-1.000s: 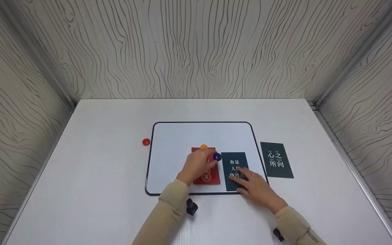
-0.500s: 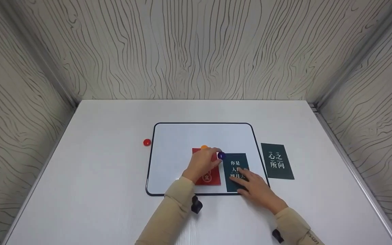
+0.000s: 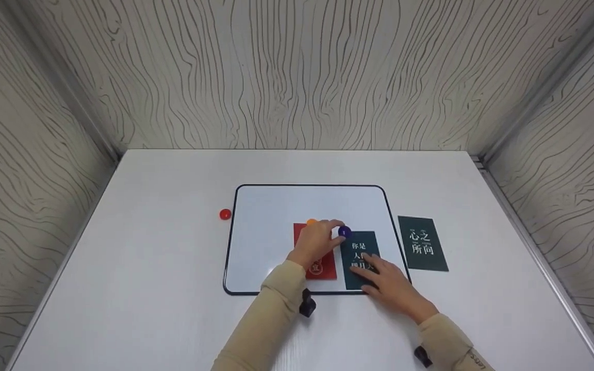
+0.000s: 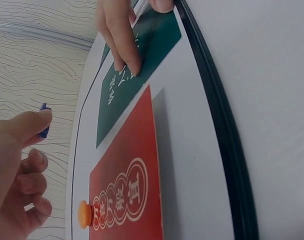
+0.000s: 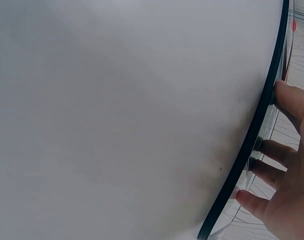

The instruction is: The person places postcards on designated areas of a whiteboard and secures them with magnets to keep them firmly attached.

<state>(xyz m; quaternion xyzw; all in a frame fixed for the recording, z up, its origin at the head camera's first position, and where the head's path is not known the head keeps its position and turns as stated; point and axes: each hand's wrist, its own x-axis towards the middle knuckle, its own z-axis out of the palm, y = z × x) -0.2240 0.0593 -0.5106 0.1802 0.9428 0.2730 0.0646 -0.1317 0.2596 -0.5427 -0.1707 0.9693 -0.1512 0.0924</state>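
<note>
My left hand (image 3: pixel 317 241) pinches a round dark-blue magnet (image 3: pixel 345 232) between thumb and fingers, close over the top-left corner of a dark green card (image 3: pixel 355 281) with white characters. In the left wrist view the blue magnet (image 4: pixel 45 131) shows past the thumb tip. My right hand (image 3: pixel 392 283) rests on the lower part of that card with its fingers spread. To the left on the whiteboard (image 3: pixel 266 232) lies a red card (image 3: pixel 328 268) with gold characters, partly hidden by my left hand. An orange magnet (image 4: pixel 84 215) sits at the red card's top edge.
A red magnet (image 3: pixel 225 214) lies on the white table just left of the whiteboard. Another dark green card (image 3: pixel 423 243) lies on the table right of the board. Patterned walls (image 3: pixel 297 77) close off the back and both sides.
My left hand has moved right with the blue magnet, from over the red card to the top of the green card. The right hand stays in place on the green card.
</note>
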